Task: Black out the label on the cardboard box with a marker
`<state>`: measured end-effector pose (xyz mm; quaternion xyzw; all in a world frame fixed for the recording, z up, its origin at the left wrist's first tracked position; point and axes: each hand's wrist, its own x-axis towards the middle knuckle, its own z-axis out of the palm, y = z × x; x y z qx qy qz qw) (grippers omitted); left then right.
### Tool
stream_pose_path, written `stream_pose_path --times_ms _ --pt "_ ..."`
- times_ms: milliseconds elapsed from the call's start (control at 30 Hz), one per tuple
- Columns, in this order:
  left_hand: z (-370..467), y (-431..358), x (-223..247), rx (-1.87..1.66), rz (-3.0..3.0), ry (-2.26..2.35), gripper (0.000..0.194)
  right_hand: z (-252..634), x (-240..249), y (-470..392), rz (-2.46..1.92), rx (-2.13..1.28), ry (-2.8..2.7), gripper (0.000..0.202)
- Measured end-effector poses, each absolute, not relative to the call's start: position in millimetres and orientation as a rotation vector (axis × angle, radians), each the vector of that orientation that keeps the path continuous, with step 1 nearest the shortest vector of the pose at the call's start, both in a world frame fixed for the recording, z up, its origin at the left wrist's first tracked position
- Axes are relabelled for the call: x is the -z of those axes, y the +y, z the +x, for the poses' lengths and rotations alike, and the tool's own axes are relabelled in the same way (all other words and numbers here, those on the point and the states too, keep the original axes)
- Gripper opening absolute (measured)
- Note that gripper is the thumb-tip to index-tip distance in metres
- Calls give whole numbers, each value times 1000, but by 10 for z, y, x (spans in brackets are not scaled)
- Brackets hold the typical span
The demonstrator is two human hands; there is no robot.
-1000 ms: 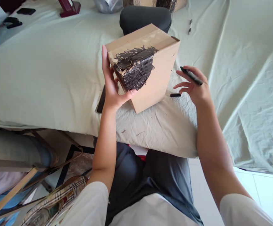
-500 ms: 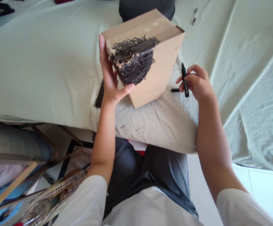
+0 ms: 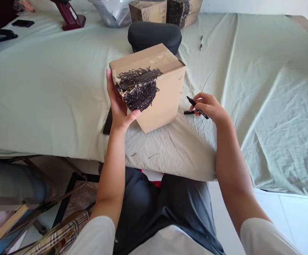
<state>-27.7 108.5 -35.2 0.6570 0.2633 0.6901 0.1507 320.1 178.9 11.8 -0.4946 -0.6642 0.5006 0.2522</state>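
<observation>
A brown cardboard box [image 3: 161,95] stands tilted on the pale green cloth, with dense black scribbling over one corner. My left hand [image 3: 120,111] grips its left side, the thumb on the front face near the scribbled patch and the fingers partly hidden behind. To the right of the box, my right hand [image 3: 209,106] holds a black marker [image 3: 202,112] between thumb and fingers, its dark tip pointing up and left, apart from the box. A black cap [image 3: 189,112] is beside the fingers of that hand; whether they touch it I cannot tell.
Behind the box sits a black case [image 3: 155,35]. Farther back are scribbled cardboard boxes [image 3: 148,12], a clear plastic container [image 3: 114,12] and a maroon stand [image 3: 70,16]. A pen [image 3: 201,42] lies behind right. A dark flat object [image 3: 108,122] is partly hidden by my left hand.
The view has tilted up, showing more of the table's back. The marker has turned from nearly upright to slanting up-left. My left hand keeps its hold on the box.
</observation>
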Motion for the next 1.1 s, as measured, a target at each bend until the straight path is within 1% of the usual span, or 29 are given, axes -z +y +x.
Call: stream_pose_path --times_ms 100,200,300,400,500,633,700,767,900,1000,1100 --pt "-228 1059 355 -2033 1808 762 121 3306 -95 1821 -1423 -1258 -1865 18" --pt "-174 1022 345 -2057 1708 801 115 3465 -55 1880 -1543 -1013 -1993 14" --pt "-147 998 338 -2062 1649 903 123 3621 -29 1942 -1676 -793 -2139 10" --pt "-144 989 339 -2028 1624 999 132 3703 -28 1982 -1820 -789 -2213 11" --pt "-143 977 345 -2006 1586 961 133 3694 -33 1989 -1874 -857 -2278 14" --pt "-157 978 373 -1995 1518 976 144 3600 6 1977 -1783 -889 -2343 21" --pt "-173 993 396 -1980 1482 1029 151 3538 59 1970 -1687 -899 -2380 23" --pt "-187 1006 419 -1971 1457 1055 153 3461 129 1957 -1549 -872 -2426 26" --pt "-189 992 432 -1969 1587 1105 145 3269 275 1910 -1350 -764 -2498 29" --pt "-183 960 429 -1924 1764 1143 140 3161 337 1895 -1272 -707 -2480 18" --pt "-201 977 460 -1946 1743 1106 139 3131 315 1895 -1318 -722 -2341 13"
